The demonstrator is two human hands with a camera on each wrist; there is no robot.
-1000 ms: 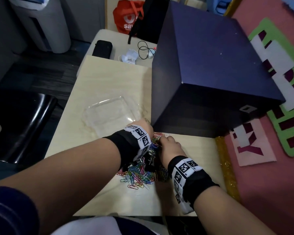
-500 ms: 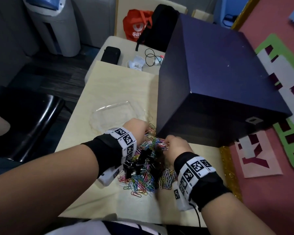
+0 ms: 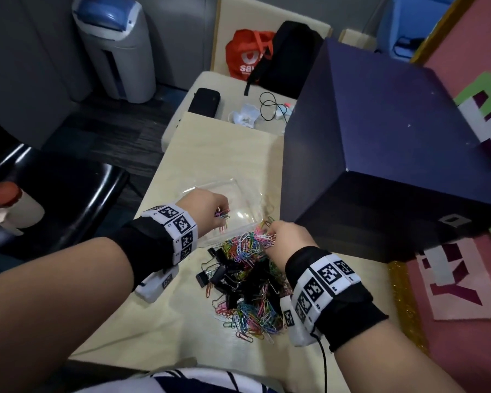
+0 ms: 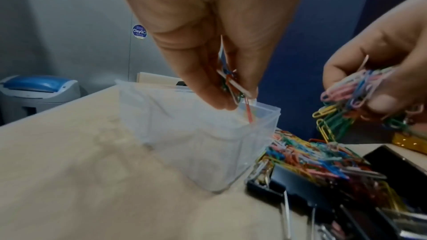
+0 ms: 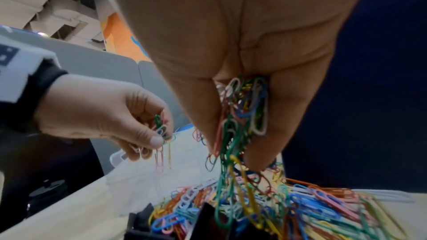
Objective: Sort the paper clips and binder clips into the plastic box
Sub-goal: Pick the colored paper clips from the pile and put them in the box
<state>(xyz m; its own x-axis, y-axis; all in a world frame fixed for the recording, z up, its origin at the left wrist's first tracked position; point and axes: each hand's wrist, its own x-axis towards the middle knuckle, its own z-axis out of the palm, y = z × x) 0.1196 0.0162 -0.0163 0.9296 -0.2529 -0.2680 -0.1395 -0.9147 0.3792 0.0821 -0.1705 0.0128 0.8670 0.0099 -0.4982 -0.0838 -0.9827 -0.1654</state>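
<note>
Plastic box (image 3: 240,204): one, clear, on the pale bench (image 3: 227,143), at the far edge of the clip pile; its inside is too faint to make out.

Paper clips (image 3: 254,316): one loose heap, many colours, too many to count, spread on the bench just beside the box.

Binder clips (image 3: 227,275): black, mixed into the middle of the same heap; several, exact count unclear.

Left hand (image 3: 206,208): fingers pinched round a small bunch of paper clips (image 4: 233,87), held over the near corner of the box, a few clips dangling below the fingertips.

Right hand (image 3: 291,239): fingers closed round a large bunch of paper clips (image 5: 242,114), strands trailing down into the heap; it hangs above the far side of the heap, near the box.

Large dark-blue box (image 3: 380,154): one, on the bench, right of the heap.

Beyond, one black case (image 3: 204,102).
</note>
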